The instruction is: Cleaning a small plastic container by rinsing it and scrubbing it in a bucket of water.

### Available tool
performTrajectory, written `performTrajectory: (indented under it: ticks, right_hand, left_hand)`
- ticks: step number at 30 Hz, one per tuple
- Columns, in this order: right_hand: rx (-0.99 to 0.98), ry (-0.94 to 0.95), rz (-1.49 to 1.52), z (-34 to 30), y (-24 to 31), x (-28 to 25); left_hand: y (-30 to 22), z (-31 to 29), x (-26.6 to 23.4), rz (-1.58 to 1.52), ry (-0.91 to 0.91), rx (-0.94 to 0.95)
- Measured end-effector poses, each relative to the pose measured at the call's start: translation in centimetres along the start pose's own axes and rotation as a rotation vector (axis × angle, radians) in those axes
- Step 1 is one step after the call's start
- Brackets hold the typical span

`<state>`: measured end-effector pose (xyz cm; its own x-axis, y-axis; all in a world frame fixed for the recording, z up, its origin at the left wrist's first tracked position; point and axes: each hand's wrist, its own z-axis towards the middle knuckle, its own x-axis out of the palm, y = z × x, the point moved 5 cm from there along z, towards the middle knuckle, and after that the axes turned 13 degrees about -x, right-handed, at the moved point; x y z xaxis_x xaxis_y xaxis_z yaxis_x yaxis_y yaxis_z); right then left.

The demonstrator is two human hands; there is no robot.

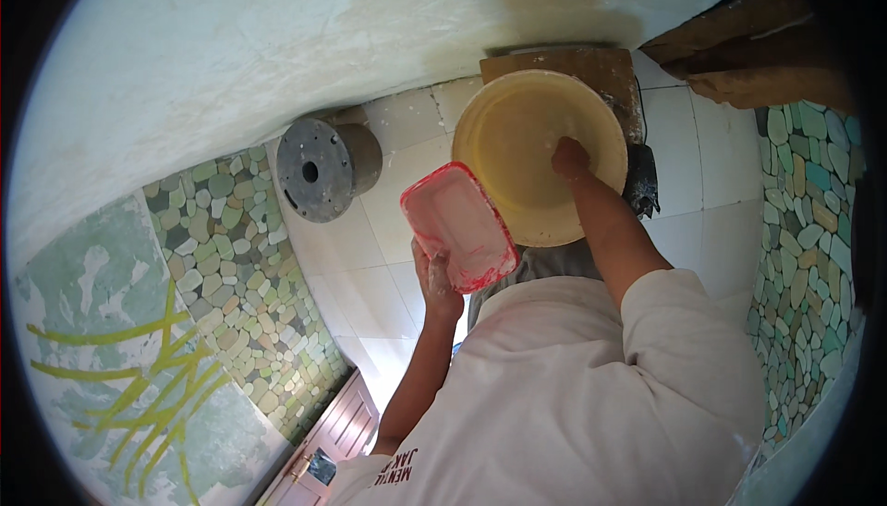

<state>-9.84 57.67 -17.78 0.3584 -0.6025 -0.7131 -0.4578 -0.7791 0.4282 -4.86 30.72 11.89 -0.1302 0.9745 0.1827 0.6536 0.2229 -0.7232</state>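
Well left of the basin, a patchy green wall (88,270) carries crossed yellow-green strips (92,340). Next to it runs a band of green pebbles (222,261), with a pink panelled door (356,404) below, left of the basin and on your side of it. The grey drum (319,171) lies to the left of the basin, apart from it, its round holed face turned toward you.

Your left forearm rises from the lower edge, elbow bent, and your left hand (439,286) is closed on the near left corner of the red tray (457,224), thumb over the rim and inside, the other fingers mostly hidden outside. You hold the tray tilted, its hollow facing up, just left of the basin's near side; pale smears coat its inside.

The wide beige basin (517,164) has a brown board (596,67) at its far side. Your right arm reaches forward and leftward over the basin's right rim, wrist bent down, and your right hand (571,157) is inside the rim with its fingers bunched; you cannot tell whether it grips anything. A crumpled black thing (642,178) sits just right of the basin, and farther right stands a second pebble wall (804,256).
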Motion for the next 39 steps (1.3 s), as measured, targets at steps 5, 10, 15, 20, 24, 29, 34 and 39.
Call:
performTrajectory:
  ticks: [5,10,15,20,24,29,34,39]
  right_hand:
    - [0.048,0.003,0.012,-0.8,-0.2,-1.6]
    - [0.102,-0.031,0.196,0.4,1.5,1.0]
    - [-0.082,-0.181,0.410,5.5,-14.1,8.1]
    - [0.588,-0.155,1.679,-0.7,-1.2,1.3]
    - [0.290,-0.039,1.844,-4.2,3.6,-7.2]
    - [-0.212,0.159,1.717,-11.1,12.7,-20.5]
    - [-0.709,0.239,0.915,-15.2,17.1,-23.9]
    - [-0.612,0.297,0.429,-15.7,17.1,-20.9]
  left_hand:
    - [-0.2,0.1,0.8,-0.029,0.017,-0.048]
    - [-0.6,-0.9,-0.3,-0.036,-0.068,-0.018]
    - [-0.7,-0.1,3.5,0.033,0.117,-0.013]
    - [0.3,0.8,2.2,0.088,0.052,0.012]
    - [1.0,2.4,3.3,0.110,0.078,0.013]
    - [0.7,2.9,5.1,0.126,0.033,0.010]
    - [1.5,4.9,7.3,0.213,0.090,0.057]
    - [0.8,5.0,8.8,0.298,0.084,0.118]
